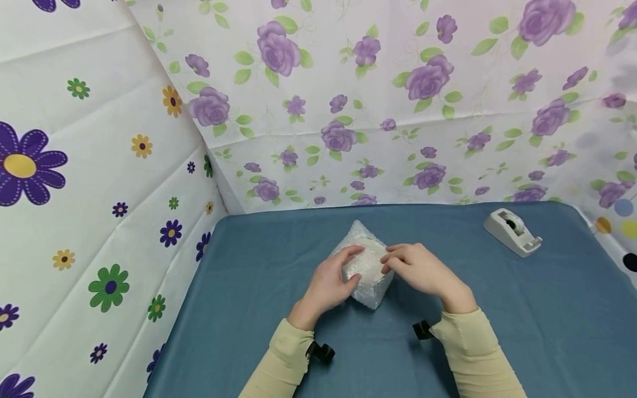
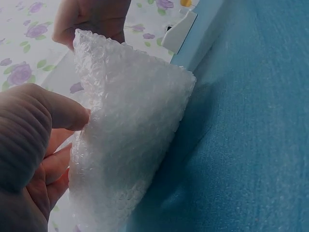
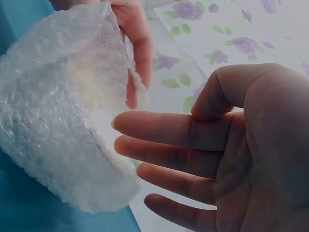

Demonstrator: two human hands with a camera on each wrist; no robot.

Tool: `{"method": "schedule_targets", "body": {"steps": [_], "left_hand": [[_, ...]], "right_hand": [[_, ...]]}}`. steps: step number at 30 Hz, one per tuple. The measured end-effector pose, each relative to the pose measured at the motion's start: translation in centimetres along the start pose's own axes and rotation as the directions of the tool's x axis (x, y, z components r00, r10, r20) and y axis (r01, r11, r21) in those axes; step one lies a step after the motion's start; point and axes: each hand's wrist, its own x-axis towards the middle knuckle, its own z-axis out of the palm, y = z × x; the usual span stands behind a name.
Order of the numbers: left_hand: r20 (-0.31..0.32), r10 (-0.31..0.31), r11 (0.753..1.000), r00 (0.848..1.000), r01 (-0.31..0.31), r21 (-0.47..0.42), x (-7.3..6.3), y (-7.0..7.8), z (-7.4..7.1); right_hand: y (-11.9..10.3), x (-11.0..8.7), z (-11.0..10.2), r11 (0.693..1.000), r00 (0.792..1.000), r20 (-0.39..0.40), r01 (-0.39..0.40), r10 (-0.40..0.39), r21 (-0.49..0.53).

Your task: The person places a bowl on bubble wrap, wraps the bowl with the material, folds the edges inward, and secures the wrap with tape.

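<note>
A bubble-wrapped bundle [image 1: 370, 260] sits on the blue tabletop with its corners pointing outward, and something pale shows through the wrap. In the left wrist view the clear bubble wrap [image 2: 130, 111] has a slanting edge. My left hand [image 1: 325, 284] holds the bundle from its left side, thumb on the near part and fingers over the far part. On the other side, my right hand [image 1: 415, 268] has its fingertips at the right edge of the wrap. The right wrist view shows that hand's fingers [image 3: 174, 130] fairly straight and spread; whether they touch the wrap is hard to tell.
A white tape dispenser [image 1: 512, 231] stands at the back right of the blue tabletop [image 1: 249, 276]. Flowered cloth [image 1: 318, 110] hangs behind the table, and another flowered sheet [image 1: 99, 221] hangs on the left. Black straps with small devices [image 1: 322, 352] are on both wrists.
</note>
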Motion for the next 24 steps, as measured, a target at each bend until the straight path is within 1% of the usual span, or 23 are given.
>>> {"method": "schedule_targets", "body": {"steps": [1,4,11,17,20,24], "left_hand": [[0.001,0.000,1.000,1.000,0.000,0.004,0.01,-0.04,0.03],[0.007,-0.002,1.000,1.000,0.002,0.013,0.03,-0.15,0.13],[0.016,-0.011,1.000,1.000,0.011,0.012,-0.10,-0.27,0.07],[0.032,0.011,1.000,0.999,-0.011,-0.003,-0.12,-0.37,-0.06],[0.057,0.033,0.999,0.998,-0.035,0.033,-0.07,-0.26,-0.15],[0.085,0.085,0.985,0.993,-0.097,0.140,0.02,-0.19,-0.30]], "right_hand": [[0.03,-0.06,-0.08,1.000,1.000,-0.007,-0.015,0.015,0.003],[0.16,-0.13,-0.22,1.000,1.000,-0.019,-0.021,0.021,-0.005],[0.20,-0.14,-0.27,1.000,1.000,-0.024,-0.016,0.016,-0.014],[0.11,-0.12,-0.37,1.000,0.999,-0.039,0.004,-0.005,-0.031],[0.12,-0.10,-0.32,0.999,0.999,-0.044,0.009,-0.011,-0.038],[0.12,-0.10,-0.20,0.999,0.999,-0.050,0.006,-0.008,-0.045]]}}
